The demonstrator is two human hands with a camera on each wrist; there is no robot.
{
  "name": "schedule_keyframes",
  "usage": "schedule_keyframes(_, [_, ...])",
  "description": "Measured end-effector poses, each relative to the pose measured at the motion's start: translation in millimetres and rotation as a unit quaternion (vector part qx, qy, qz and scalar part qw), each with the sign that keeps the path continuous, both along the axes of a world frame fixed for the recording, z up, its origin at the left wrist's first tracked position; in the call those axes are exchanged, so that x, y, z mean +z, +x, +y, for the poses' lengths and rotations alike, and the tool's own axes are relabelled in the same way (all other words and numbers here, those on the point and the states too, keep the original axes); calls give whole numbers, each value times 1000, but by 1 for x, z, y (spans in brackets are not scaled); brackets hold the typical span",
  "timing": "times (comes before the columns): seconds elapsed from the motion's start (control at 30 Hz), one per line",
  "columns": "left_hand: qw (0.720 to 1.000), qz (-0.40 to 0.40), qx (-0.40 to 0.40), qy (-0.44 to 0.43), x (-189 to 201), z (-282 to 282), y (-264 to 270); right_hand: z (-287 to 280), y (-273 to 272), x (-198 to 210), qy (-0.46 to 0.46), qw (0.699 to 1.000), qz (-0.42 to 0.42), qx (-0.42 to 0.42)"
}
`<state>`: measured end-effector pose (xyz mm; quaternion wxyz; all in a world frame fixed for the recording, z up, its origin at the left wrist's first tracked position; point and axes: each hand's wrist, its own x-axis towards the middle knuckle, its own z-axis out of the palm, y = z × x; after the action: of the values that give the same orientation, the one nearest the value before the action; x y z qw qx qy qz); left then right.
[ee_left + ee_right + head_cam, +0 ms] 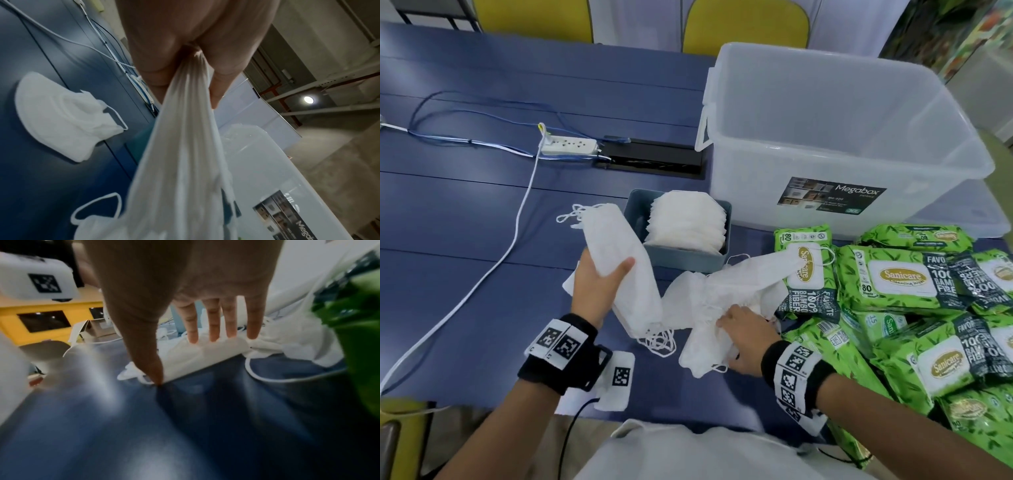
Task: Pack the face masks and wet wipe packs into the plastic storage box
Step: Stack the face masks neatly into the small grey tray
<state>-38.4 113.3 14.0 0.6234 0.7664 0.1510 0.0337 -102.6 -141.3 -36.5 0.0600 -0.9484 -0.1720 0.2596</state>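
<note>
Left hand (pixel 599 284): gripping mask stack (pixel 626 270), frame centre. Right hand (pixel 743 339): fingers spread over loose masks (pixel 709 294). Wipe packs (pixel 900 277) lower right; storage box (pixel 835 137) upper right; grey tray (pixel 681 257) between.

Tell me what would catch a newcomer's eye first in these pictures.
Probably the heap of bright green wet wipe packs at the table's right edge, below the big clear storage box, which looks empty. Next, the left hand gripping a thick stack of white face masks beside a small grey bin of more masks.
</note>
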Motion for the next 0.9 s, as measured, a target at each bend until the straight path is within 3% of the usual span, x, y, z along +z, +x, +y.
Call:
schedule_keyframes(0.1, [1000, 14, 17, -10, -6, 15, -1, 6, -4, -8, -4, 999, -35, 32])
schedule_keyframes(0.23, [998, 28, 38, -36, -11, 27, -2, 16, 8, -12, -10, 1000, -2, 25])
schedule_keyframes(0.4, [998, 25, 32, -43, -12, 28, -4, 19, 28, -5, -30, 998, -21, 49])
schedule_keyframes(0.47, [999, 20, 23, -45, -12, 27, -5, 17, 34, -3, 8, 999, -27, 15])
schedule_keyframes(0.53, [999, 22, 19, -27, -13, 25, -5, 12, 39, 4, 96, 991, -32, -89])
schedule_keyframes(0.6, [1000, 11, -1, -13, -14, 25, -5, 3, 42, 15, 223, 945, -37, -236])
schedule_keyframes(0.67, [999, -32, -30, -20, -13, 24, -6, -7, 43, 29, 380, 855, -38, -351])
schedule_keyframes(0.77, [992, -95, -82, 33, -9, 13, -5, -18, 42, 52, 530, 728, -22, -434])
schedule_keyframes(0.83, [984, -108, -124, 68, -2, -1, -4, -24, 41, 62, 570, 688, -13, -448])
schedule_keyframes(0.9, [974, -111, -176, 89, 7, -18, -5, -28, 41, 65, 583, 680, -19, -445])
